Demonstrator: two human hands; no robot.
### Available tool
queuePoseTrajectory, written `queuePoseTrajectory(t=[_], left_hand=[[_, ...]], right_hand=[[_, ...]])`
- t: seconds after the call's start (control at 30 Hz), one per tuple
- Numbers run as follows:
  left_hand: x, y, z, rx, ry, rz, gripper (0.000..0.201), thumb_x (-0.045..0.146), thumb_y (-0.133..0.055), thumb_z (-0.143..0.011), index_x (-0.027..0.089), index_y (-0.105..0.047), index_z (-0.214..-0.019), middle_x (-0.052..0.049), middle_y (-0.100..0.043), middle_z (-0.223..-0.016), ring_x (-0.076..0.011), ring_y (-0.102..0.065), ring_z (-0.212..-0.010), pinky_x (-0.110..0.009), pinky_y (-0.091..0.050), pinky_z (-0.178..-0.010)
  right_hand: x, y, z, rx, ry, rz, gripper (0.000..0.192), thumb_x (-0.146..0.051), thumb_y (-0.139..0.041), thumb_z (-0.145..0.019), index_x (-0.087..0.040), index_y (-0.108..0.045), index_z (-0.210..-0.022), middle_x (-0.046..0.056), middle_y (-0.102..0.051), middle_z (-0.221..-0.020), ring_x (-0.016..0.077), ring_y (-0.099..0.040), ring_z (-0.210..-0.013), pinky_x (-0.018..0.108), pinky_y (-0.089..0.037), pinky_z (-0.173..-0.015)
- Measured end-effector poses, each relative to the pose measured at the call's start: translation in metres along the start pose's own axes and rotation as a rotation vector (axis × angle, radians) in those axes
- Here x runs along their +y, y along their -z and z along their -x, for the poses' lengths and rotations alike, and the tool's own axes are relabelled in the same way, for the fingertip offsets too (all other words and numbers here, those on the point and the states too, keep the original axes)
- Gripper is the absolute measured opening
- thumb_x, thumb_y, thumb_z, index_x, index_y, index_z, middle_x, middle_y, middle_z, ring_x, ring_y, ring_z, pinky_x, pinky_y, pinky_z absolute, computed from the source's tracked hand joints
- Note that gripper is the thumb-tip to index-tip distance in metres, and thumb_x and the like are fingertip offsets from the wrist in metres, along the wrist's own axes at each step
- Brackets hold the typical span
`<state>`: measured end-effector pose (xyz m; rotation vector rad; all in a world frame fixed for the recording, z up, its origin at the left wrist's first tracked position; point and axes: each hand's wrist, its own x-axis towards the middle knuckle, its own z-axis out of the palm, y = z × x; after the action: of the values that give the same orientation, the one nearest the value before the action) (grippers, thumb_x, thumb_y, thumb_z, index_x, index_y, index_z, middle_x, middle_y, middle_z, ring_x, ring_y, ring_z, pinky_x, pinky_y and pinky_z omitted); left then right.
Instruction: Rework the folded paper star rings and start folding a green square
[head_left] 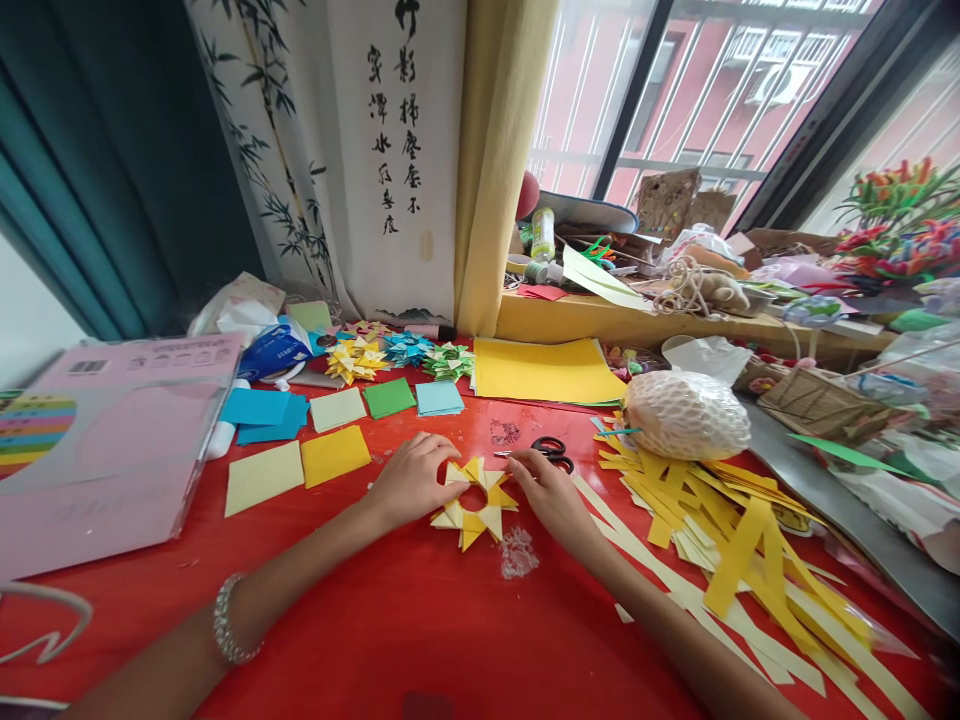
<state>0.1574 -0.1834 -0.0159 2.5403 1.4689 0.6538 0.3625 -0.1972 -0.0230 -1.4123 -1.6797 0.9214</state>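
Observation:
A ring-shaped star of folded yellow and cream paper (pixel 491 492), with a round hole in its middle, is between my two hands just above or on the red table. My left hand (pixel 416 480) grips its left side, the thumb lying across the paper. My right hand (pixel 551 495) has its fingertips drawn together at the star's upper right edge. Black-handled scissors (pixel 551 450) lie just beyond my right hand. A crumpled bit of clear plastic (pixel 517 553) lies near the star's lower right.
Yellow and cream paper strips (pixel 739 560) spread on the right, beside a net-wrapped bundle (pixel 686 415). Paper cards (pixel 337 457) lie to the left, near a pink folder (pixel 112 450). Finished paper stars (pixel 356 358) and yellow sheets (pixel 540 370) sit at the back. A cluttered sill (pixel 600 322) runs behind.

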Motion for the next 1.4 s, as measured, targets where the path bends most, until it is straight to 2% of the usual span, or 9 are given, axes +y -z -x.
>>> queuePoseTrajectory(t=[0.3,0.7,0.87,0.93,1.03,1.13,1.2,1.3,1.4], left_hand=[[0.002,0.006,-0.013,-0.096,-0.105,-0.092,0.019,0.031,-0.052,-0.079,0.018,-0.064,-0.088,-0.003,-0.062,-0.091,-0.019,-0.05,-0.091,-0.031,-0.038,-0.084],[0.007,0.007,-0.015,-0.114,-0.188,-0.156,0.023,0.03,-0.047,-0.083,0.019,-0.064,-0.092,-0.003,-0.062,-0.091,-0.0192,-0.049,-0.093,-0.033,-0.037,-0.085],[0.008,0.018,-0.015,-0.055,-0.171,-0.07,0.028,0.035,-0.05,-0.081,0.017,-0.061,-0.099,-0.005,-0.06,-0.1,-0.02,-0.047,-0.098,-0.034,-0.037,-0.088],[0.008,0.029,-0.012,-0.063,-0.207,-0.004,0.027,0.036,-0.046,-0.084,0.018,-0.06,-0.1,-0.004,-0.059,-0.102,-0.0186,-0.046,-0.101,-0.032,-0.036,-0.09],[0.007,0.044,-0.001,-0.21,-0.327,0.046,0.028,0.039,-0.046,-0.084,0.023,-0.059,-0.103,-0.003,-0.056,-0.109,-0.0188,-0.041,-0.11,-0.032,-0.033,-0.094],[0.004,0.049,0.013,-0.323,-0.375,-0.009,0.041,0.043,-0.055,-0.078,0.027,-0.05,-0.116,-0.004,-0.045,-0.125,-0.024,-0.03,-0.121,-0.038,-0.032,-0.096],[0.002,0.046,0.02,-0.332,-0.383,-0.061,0.044,0.039,-0.057,-0.077,0.026,-0.047,-0.118,-0.005,-0.039,-0.131,-0.0257,-0.026,-0.123,-0.041,-0.031,-0.097],[0.002,0.039,0.024,-0.288,-0.435,-0.095,0.037,0.03,-0.055,-0.079,0.024,-0.049,-0.116,-0.005,-0.041,-0.129,-0.025,-0.027,-0.123,-0.041,-0.029,-0.099],[0.005,0.033,0.022,-0.237,-0.477,-0.079,0.032,0.028,-0.053,-0.081,0.023,-0.052,-0.112,-0.005,-0.047,-0.123,-0.0246,-0.031,-0.119,-0.04,-0.029,-0.099]], right_hand=[[0.012,-0.003,-0.003,-0.032,-0.012,-0.15,0.031,-0.045,-0.043,-0.082,-0.021,-0.054,-0.098,0.004,-0.062,-0.095,0.0189,-0.058,-0.088,0.031,-0.045,-0.078],[0.008,0.0,-0.001,-0.052,-0.014,-0.134,0.03,-0.042,-0.04,-0.084,-0.019,-0.052,-0.1,0.004,-0.063,-0.098,0.0182,-0.057,-0.093,0.03,-0.044,-0.08],[0.007,-0.001,0.001,-0.048,0.016,-0.088,0.028,-0.04,-0.037,-0.086,-0.019,-0.051,-0.1,0.005,-0.062,-0.099,0.0176,-0.057,-0.094,0.029,-0.045,-0.079],[0.003,0.0,0.003,-0.019,0.082,-0.025,0.027,-0.037,-0.036,-0.088,-0.02,-0.051,-0.101,0.005,-0.06,-0.101,0.0171,-0.056,-0.094,0.029,-0.044,-0.079],[-0.007,0.004,0.008,-0.026,0.303,0.129,0.023,-0.033,-0.039,-0.089,-0.02,-0.053,-0.102,0.006,-0.056,-0.107,0.0174,-0.052,-0.099,0.032,-0.041,-0.086],[-0.017,0.008,0.012,-0.196,0.602,0.302,0.02,-0.032,-0.048,-0.086,-0.023,-0.057,-0.101,0.005,-0.054,-0.112,0.0189,-0.044,-0.109,0.036,-0.035,-0.093],[-0.021,0.008,0.014,-0.291,0.729,0.413,0.025,-0.036,-0.055,-0.081,-0.024,-0.057,-0.103,0.004,-0.053,-0.115,0.0205,-0.038,-0.114,0.039,-0.032,-0.096],[-0.022,0.008,0.015,-0.322,0.796,0.529,0.031,-0.038,-0.058,-0.078,-0.024,-0.056,-0.106,0.005,-0.051,-0.118,0.0222,-0.036,-0.115,0.043,-0.029,-0.098],[-0.021,0.007,0.015,-0.329,0.801,0.558,0.025,-0.034,-0.055,-0.081,-0.023,-0.057,-0.103,0.005,-0.053,-0.115,0.0211,-0.038,-0.114,0.041,-0.031,-0.096]])
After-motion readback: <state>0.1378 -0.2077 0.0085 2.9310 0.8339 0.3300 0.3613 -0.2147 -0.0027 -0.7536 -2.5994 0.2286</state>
